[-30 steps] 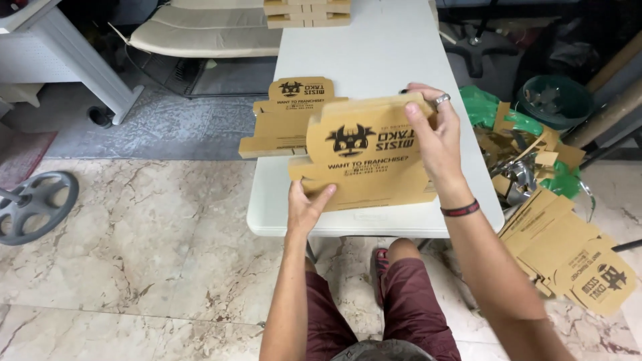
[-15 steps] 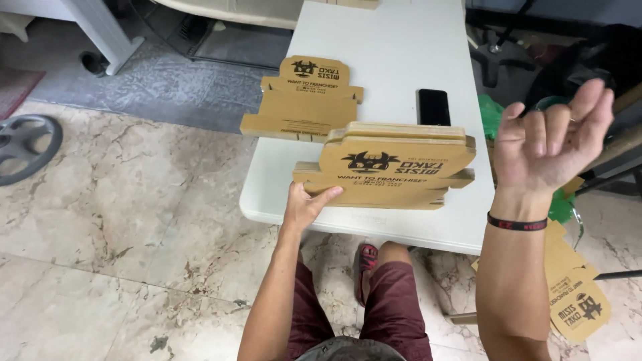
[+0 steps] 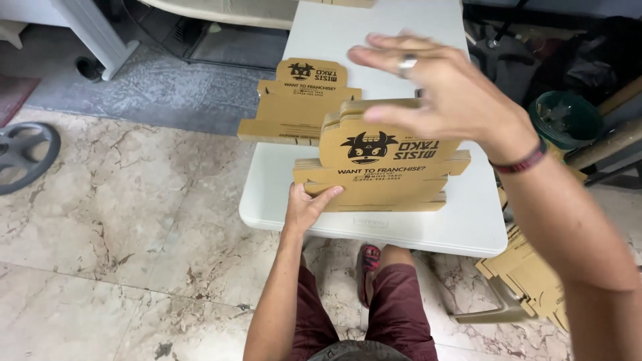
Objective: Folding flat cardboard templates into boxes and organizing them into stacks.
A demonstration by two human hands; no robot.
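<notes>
Flattened brown cardboard boxes (image 3: 381,167) lie stacked near the white desk's (image 3: 401,224) front edge. Left hand (image 3: 306,207) fingers pinch the stack's lower left corner. Right hand (image 3: 448,100) hovers above, fingers spread, holding nothing. Beyond the fingers, another flat stack (image 3: 297,103) overhangs the desk's left edge; bare desktop stretches farther back.

Desk (image 3: 428,227) far half bare white: open passage beyond the cardboard stack (image 3: 378,160). Second cardboard stack (image 3: 297,100) overhangs the left edge, blocking approach from that side. Right hand (image 3: 441,93) hovers open above the near stack, closing off access from above. Left hand (image 3: 307,207) occupies the stack's near-left corner. Loose cardboard (image 3: 535,274) crowds the floor at right.
</notes>
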